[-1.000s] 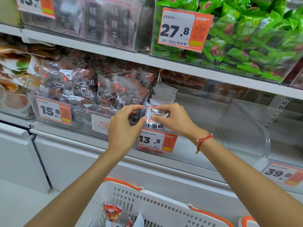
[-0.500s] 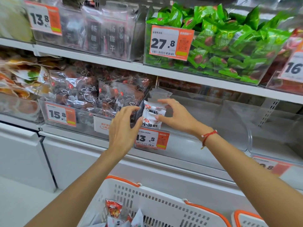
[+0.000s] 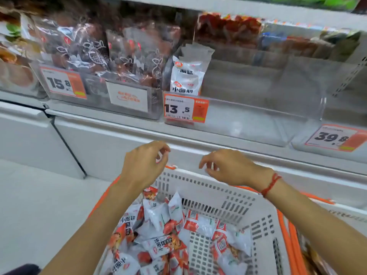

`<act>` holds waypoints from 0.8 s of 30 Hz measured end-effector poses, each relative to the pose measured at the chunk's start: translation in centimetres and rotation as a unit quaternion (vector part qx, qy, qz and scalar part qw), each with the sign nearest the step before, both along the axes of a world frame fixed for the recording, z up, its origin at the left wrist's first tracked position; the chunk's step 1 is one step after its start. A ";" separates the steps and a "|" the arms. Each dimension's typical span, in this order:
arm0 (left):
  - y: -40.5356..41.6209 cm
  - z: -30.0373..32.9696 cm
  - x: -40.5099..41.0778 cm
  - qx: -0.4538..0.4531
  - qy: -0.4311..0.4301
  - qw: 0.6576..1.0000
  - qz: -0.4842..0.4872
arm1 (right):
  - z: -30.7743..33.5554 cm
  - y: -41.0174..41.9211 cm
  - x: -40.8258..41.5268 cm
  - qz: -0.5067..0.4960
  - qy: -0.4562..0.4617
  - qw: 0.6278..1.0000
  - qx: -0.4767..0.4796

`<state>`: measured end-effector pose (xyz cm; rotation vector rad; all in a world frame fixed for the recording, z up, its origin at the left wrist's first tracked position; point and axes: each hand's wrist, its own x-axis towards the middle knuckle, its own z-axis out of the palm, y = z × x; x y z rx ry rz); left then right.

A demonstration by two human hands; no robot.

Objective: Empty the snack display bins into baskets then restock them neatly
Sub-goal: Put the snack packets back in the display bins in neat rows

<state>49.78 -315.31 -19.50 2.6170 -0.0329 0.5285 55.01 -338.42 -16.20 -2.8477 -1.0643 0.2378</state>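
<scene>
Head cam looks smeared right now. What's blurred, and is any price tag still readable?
Head view: motion blur smears the upper shelf and the dark snack bags; wide-angle bending curves the shelf edge. The 13.5 tag and 15.8 tag remain readable, the 39.8 tag softer. Left hand, right hand and basket are fairly sharp; lighting is even.

Three price tags (image 3: 186, 108), one white basket (image 3: 222, 195), two hands (image 3: 143, 165).

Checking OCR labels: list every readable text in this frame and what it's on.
"15.8": orange price tag on the dark-snack bin.
"13.5": price tag on the clear bin.
"39.8": price tag, far right.
"小面筋": white packets standing in the bin.
White sign, barcodes, small print: too blurred.
</scene>
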 end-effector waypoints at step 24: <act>-2.0 -17.8 -4.2 -0.039 0.278 0.960 0.001 | -21.0 1.7 -5.6 -0.352 0.498 0.652 0.450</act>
